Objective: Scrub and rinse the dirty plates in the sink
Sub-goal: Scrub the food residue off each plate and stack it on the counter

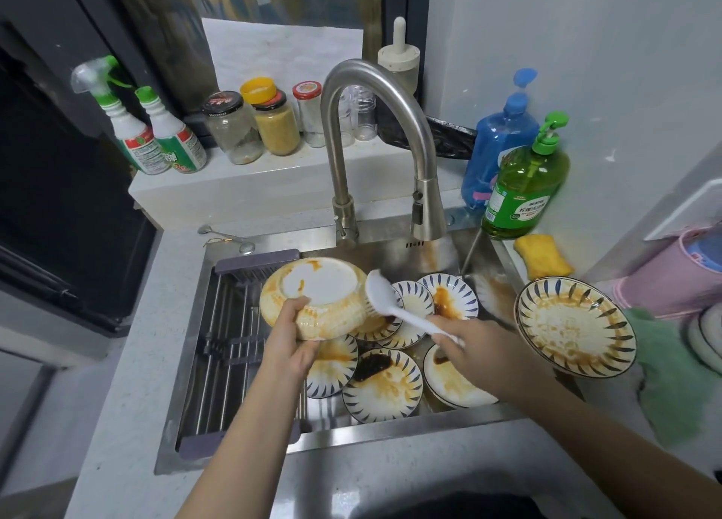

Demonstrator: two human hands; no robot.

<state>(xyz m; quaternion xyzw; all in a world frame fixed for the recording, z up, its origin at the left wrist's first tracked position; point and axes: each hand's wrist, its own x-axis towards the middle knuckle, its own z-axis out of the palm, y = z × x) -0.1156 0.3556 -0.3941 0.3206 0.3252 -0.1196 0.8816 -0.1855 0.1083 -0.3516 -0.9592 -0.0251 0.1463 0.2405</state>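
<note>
My left hand (pixel 291 333) grips a sauce-stained plate (pixel 320 284) by its near rim and holds it tilted above the sink (pixel 390 427), underside facing me. My right hand (pixel 465 343) holds the handle of a white dish brush (pixel 385 294), whose head touches the plate's right edge. Several dirty blue-patterned plates (pixel 385 387) lie stacked and overlapping in the sink below. Another stained plate (pixel 574 325) rests on the counter at the sink's right edge.
A steel faucet (pixel 428 214) arches over the sink with its spout at the back right. A drying rack (pixel 234 335) fills the sink's left side. Green soap bottle (pixel 523 190), blue bottle (pixel 498 143) and yellow sponge (pixel 543 259) stand back right. Jars and spray bottles line the ledge.
</note>
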